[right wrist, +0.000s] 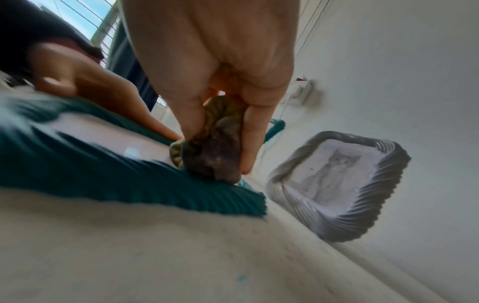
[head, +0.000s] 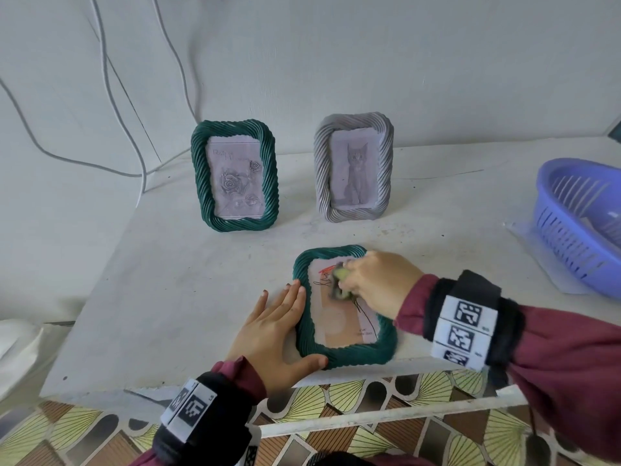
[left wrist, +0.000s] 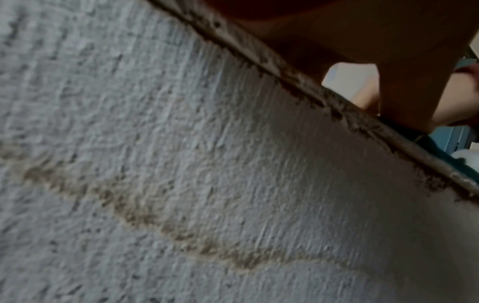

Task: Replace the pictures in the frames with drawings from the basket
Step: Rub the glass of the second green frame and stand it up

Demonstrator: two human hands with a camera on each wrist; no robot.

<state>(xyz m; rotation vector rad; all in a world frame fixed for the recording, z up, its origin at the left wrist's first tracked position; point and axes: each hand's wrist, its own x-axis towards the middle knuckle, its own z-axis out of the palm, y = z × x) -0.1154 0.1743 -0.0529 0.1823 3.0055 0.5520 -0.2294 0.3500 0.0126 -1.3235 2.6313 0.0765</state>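
A dark green rope-edged frame (head: 349, 351) lies flat near the table's front edge, with a drawing in red and black lines behind its glass. My left hand (head: 272, 331) lies flat against the frame's left side, fingers straight, thumb along the bottom edge. My right hand (head: 366, 280) pinches a crumpled yellow-grey cloth (head: 339, 284) down on the glass; in the right wrist view the cloth (right wrist: 212, 151) sits between thumb and fingers over the green frame (right wrist: 108, 176). In the left wrist view little more than the table's rough underside shows.
Two frames stand at the back: a green frame (head: 235, 176) with a rose picture and a grey frame (head: 354, 169) with a cat picture (right wrist: 334, 174). A purple slotted basket (head: 581, 223) sits on paper at the right. Cables hang on the wall at the left.
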